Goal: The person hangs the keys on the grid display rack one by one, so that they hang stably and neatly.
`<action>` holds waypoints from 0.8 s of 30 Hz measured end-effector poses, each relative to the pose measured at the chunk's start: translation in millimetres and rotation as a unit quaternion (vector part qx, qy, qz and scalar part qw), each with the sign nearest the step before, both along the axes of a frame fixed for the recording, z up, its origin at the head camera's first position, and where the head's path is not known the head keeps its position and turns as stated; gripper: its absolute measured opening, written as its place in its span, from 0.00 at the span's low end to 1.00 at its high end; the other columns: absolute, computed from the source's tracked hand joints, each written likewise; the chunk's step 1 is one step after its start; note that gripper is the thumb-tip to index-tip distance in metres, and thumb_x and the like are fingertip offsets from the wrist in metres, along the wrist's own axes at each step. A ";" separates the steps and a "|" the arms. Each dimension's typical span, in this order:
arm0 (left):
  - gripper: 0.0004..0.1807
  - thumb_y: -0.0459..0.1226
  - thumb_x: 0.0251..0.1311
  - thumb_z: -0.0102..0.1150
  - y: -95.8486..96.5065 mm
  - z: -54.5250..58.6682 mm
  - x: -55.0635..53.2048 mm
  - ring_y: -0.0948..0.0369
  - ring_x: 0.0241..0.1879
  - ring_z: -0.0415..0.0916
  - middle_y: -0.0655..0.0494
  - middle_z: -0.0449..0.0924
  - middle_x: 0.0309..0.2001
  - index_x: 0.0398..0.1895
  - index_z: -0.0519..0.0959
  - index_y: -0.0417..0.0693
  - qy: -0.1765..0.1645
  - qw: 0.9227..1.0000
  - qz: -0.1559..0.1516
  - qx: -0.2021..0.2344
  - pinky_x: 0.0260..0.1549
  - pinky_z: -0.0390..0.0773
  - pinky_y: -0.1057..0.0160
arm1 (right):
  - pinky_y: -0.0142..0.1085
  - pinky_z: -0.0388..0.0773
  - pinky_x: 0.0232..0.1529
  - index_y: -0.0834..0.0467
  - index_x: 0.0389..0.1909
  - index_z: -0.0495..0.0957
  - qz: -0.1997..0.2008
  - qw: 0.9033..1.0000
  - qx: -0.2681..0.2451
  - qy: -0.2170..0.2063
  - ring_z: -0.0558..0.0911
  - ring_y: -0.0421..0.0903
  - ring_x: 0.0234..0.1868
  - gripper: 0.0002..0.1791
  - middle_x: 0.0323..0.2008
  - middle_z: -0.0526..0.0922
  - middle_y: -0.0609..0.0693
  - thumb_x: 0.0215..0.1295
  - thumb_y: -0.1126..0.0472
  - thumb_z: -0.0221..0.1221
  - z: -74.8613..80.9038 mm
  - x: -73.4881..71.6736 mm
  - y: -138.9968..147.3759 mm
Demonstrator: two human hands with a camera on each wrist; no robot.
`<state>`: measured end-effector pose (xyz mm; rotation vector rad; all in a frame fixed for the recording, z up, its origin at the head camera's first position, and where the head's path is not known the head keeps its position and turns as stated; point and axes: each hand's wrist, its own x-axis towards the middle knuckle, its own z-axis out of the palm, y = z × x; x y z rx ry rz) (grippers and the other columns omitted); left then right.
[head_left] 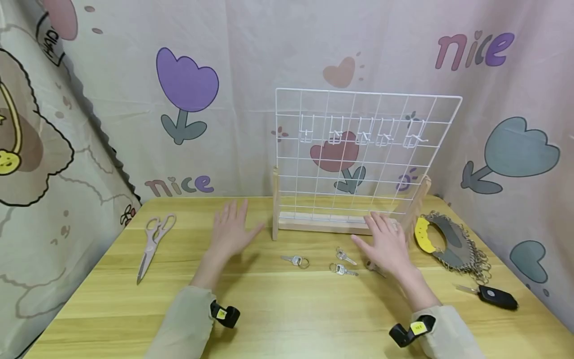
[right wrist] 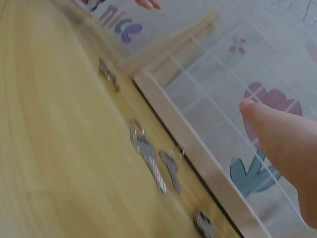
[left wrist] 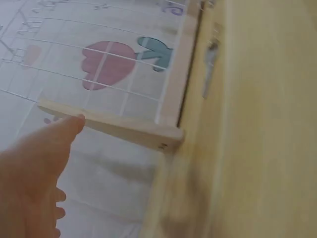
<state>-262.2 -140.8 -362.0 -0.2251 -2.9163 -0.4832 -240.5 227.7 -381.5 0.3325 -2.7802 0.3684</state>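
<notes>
My left hand (head_left: 230,230) is spread over the table left of a white wire grid rack (head_left: 366,93) on a wooden base, holding nothing. In the left wrist view its thumb (left wrist: 69,130) overlaps the wooden foot (left wrist: 133,130). My right hand (head_left: 386,245), also empty with fingers extended, hovers by the rack's right front. Small silver keys on rings lie between the hands: one key (head_left: 293,260) toward the left, an upper key (head_left: 345,257) and a lower key (head_left: 344,270) in the middle. Another key (head_left: 375,269) is partly hidden beneath the right hand.
White hooks (head_left: 335,137) hang in a row on the grid. Scissors (head_left: 152,247) lie at the left. Toward the right are a grey and yellow ring-shaped thing (head_left: 453,238) with a metal chain fringe and a black flip key (head_left: 497,297). A printed curtain (head_left: 255,60) stands behind the table.
</notes>
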 end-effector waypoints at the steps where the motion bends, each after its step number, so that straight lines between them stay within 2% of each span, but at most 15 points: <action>1: 0.48 0.62 0.61 0.42 1.7 2.8 -1.7 0.41 0.69 0.33 0.36 0.36 0.71 0.73 0.40 0.43 -0.001 1.000 -0.003 0.018 0.64 0.32 0.42 | 0.63 0.43 0.62 0.63 0.67 0.59 0.008 1.000 -0.028 -0.005 0.55 0.63 0.66 0.42 0.66 0.58 0.63 0.63 0.35 0.48 1.4 0.1 -2.7; 3: 0.49 0.60 0.61 0.44 5.7 8.8 -5.9 0.42 0.69 0.37 0.37 0.37 0.71 0.72 0.39 0.40 0.000 0.998 -0.010 0.057 0.64 0.36 0.43 | 0.60 0.50 0.61 0.64 0.65 0.62 0.029 0.995 -0.092 -0.017 0.60 0.63 0.64 0.39 0.64 0.63 0.64 0.64 0.40 0.52 4.4 0.0 -9.4; 6: 0.48 0.58 0.61 0.47 12.6 18.2 -13.5 0.43 0.69 0.41 0.38 0.40 0.71 0.72 0.41 0.37 -0.003 0.990 -0.019 0.136 0.65 0.41 0.45 | 0.56 0.62 0.58 0.66 0.61 0.66 0.061 0.979 -0.190 -0.046 0.68 0.62 0.58 0.33 0.57 0.70 0.65 0.63 0.49 0.58 7.2 -0.7 -22.9; 8: 0.48 0.57 0.61 0.48 17.5 23.4 -19.0 0.44 0.69 0.43 0.40 0.42 0.71 0.72 0.41 0.37 -0.011 0.981 -0.025 0.191 0.65 0.44 0.46 | 0.52 0.68 0.54 0.68 0.58 0.68 0.078 0.963 -0.247 -0.069 0.74 0.60 0.53 0.29 0.52 0.75 0.65 0.61 0.55 0.60 7.5 -1.3 -33.3; 11: 0.47 0.58 0.61 0.49 25.5 30.8 -26.9 0.46 0.69 0.45 0.42 0.44 0.71 0.72 0.42 0.40 -0.032 0.963 -0.030 0.268 0.64 0.47 0.47 | 0.46 0.75 0.48 0.68 0.53 0.72 0.090 0.943 -0.303 -0.106 0.78 0.56 0.46 0.24 0.45 0.79 0.62 0.58 0.61 0.62 6.1 -1.1 -48.6; 13: 0.47 0.58 0.61 0.49 31.1 35.5 -32.3 0.47 0.68 0.48 0.42 0.46 0.71 0.72 0.43 0.41 -0.036 0.952 -0.035 0.301 0.64 0.50 0.48 | 0.42 0.76 0.44 0.68 0.51 0.73 0.102 0.932 -0.325 -0.127 0.79 0.54 0.43 0.22 0.42 0.80 0.61 0.57 0.64 0.62 4.5 -0.3 -58.5; 19: 0.43 0.52 0.62 0.52 46.5 47.2 -44.1 0.48 0.65 0.57 0.41 0.54 0.68 0.71 0.48 0.40 -0.025 0.923 -0.049 0.381 0.61 0.60 0.52 | 0.38 0.76 0.42 0.71 0.48 0.73 0.164 0.912 -0.330 -0.180 0.79 0.53 0.42 0.19 0.40 0.80 0.62 0.56 0.69 0.61 -5.6 -0.7 -82.9; 24: 0.37 0.47 0.64 0.53 54.9 47.5 -47.9 0.47 0.62 0.62 0.41 0.59 0.66 0.70 0.53 0.39 -0.019 0.909 -0.054 0.414 0.58 0.64 0.54 | 0.37 0.76 0.40 0.72 0.45 0.73 0.199 0.891 -0.346 -0.216 0.78 0.50 0.39 0.19 0.38 0.79 0.61 0.53 0.68 0.63 -16.4 0.6 -97.4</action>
